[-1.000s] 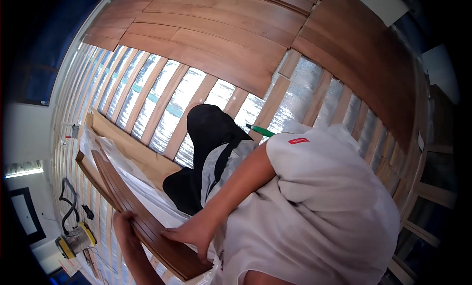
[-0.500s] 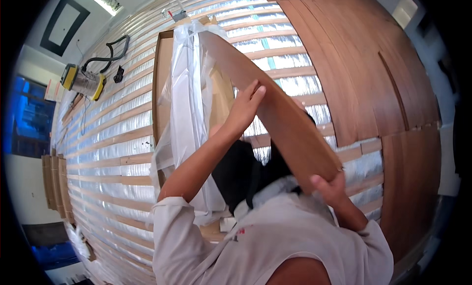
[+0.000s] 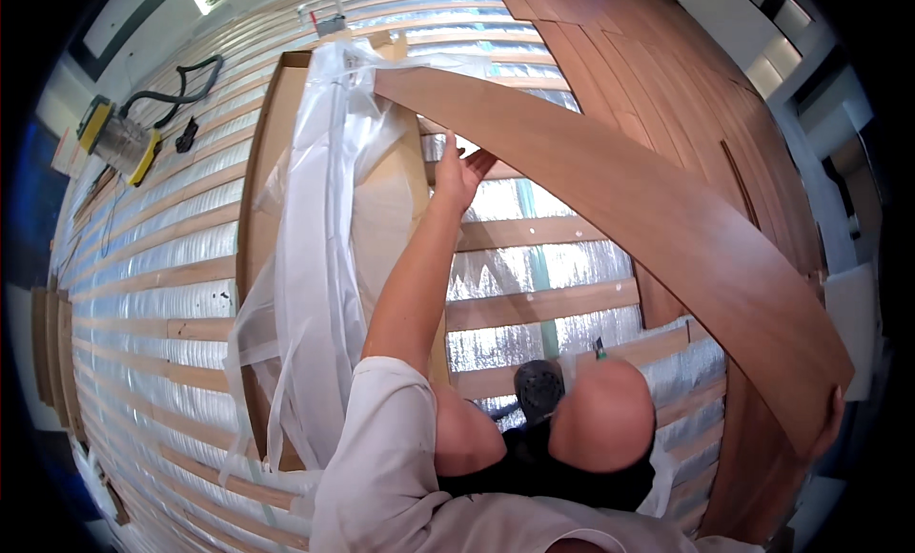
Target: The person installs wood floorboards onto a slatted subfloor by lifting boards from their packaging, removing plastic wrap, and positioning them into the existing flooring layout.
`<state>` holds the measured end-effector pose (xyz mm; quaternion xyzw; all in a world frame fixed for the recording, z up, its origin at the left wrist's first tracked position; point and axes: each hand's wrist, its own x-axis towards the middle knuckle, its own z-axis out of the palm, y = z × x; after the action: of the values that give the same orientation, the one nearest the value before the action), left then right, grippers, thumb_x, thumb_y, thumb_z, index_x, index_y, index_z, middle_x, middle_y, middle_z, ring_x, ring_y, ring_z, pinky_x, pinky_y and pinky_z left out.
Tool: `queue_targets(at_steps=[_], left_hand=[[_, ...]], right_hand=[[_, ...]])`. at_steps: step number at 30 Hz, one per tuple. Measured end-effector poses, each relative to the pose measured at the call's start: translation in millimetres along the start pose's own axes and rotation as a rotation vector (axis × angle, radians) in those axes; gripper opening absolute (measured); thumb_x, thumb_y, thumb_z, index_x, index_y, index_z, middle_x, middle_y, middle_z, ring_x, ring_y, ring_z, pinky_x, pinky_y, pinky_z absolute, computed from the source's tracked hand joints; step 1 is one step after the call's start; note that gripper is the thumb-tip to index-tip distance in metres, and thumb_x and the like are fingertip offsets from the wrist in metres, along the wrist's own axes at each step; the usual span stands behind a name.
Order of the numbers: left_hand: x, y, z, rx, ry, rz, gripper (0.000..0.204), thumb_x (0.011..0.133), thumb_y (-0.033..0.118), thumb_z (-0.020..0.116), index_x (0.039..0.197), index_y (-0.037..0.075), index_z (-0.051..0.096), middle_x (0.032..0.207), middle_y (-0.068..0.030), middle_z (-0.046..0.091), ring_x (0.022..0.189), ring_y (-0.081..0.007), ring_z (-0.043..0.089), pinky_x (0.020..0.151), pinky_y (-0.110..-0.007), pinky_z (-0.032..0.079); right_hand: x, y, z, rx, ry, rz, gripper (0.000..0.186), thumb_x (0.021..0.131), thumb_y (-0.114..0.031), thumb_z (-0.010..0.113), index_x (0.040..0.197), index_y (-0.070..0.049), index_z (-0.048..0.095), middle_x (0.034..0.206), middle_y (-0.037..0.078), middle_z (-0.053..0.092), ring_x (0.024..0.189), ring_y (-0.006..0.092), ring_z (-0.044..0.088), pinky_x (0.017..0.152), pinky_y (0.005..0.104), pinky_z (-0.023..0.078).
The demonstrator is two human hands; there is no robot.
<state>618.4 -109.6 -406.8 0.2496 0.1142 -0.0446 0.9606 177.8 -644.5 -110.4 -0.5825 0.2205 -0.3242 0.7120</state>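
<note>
A long brown wooden floorboard slants across from the far middle to the near right, lifted at its near end. My right hand is closed round that near right end, most of its fingers hidden behind the board. My left hand is at the board's near edge towards its far end, thumb spread from the fingers, fingertips against or just under the edge. The far end lies by white plastic wrapping, which covers part of an opened long cardboard box on my left.
Wooden battens cross the floor over silver foil. Laid brown flooring covers the right side. Between my knees lie a black rounded object and a small green-handled tool. A yellow and black vacuum cleaner stands far left.
The floorboard has swung out to the right, its near end away from my body. My right hand moved right with it, while my left hand's thumb came off the board's top.
</note>
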Motion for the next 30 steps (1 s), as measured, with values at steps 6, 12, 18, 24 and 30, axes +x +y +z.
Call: queue_targets(at_steps=[6,12,18,24,30], left_hand=[[-9.8,-61.3,8.2,0.1,-0.023,-0.048,0.051,0.09,0.037,0.066,0.128,0.006,0.05,0.123,-0.01,0.059,0.112,-0.0264,0.057,0.098,-0.043,0.047],[-114.4,-153.5,34.9,0.069,-0.095,-0.289,0.045,0.09,0.011,0.063,0.132,0.003,0.048,0.131,-0.0097,0.056,0.122,-0.0246,0.052,0.106,-0.043,0.042],[-228.9,-221.3,82.1,0.059,-0.274,-0.643,0.055,0.086,0.007,0.061,0.137,-0.003,0.041,0.138,-0.0182,0.048,0.129,-0.032,0.045,0.113,-0.05,0.034],[-264.7,-254.9,151.1,0.148,-0.456,-0.752,0.057,0.088,0.006,0.058,0.138,-0.01,0.036,0.141,-0.0235,0.043,0.131,-0.0363,0.043,0.115,-0.054,0.03],[-240.1,-224.8,180.4,0.051,-0.504,-0.826,0.054,0.091,0.002,0.054,0.14,-0.01,0.034,0.147,-0.0252,0.035,0.137,-0.0376,0.033,0.118,-0.053,0.023]], right_hand=[[-21.1,51.9,-87.0,0.092,0.256,0.01,0.045,0.095,-0.026,0.052,0.132,-0.001,0.048,0.128,0.015,0.053,0.112,0.0253,0.052,0.097,0.0392,0.042],[-70.6,94.0,-162.2,0.24,0.515,-0.066,0.038,0.096,-0.023,0.05,0.125,0.001,0.053,0.114,0.014,0.06,0.096,0.0252,0.059,0.085,0.0385,0.049],[-145.3,181.1,-221.4,0.544,0.356,0.186,0.04,0.096,-0.025,0.049,0.125,0.002,0.055,0.115,0.018,0.064,0.096,0.0264,0.066,0.086,0.0378,0.054],[-163.7,278.6,-270.8,-1.435,-0.029,0.206,0.06,0.079,-0.02,0.067,0.136,-0.014,0.05,0.136,0.019,0.051,0.128,0.0376,0.046,0.104,0.045,0.041],[-199.7,335.8,-282.3,-1.609,0.017,0.5,0.092,0.073,-0.029,0.074,0.151,-0.027,0.026,0.158,0.017,0.014,0.146,0.036,0.012,0.106,0.0685,0.025]])
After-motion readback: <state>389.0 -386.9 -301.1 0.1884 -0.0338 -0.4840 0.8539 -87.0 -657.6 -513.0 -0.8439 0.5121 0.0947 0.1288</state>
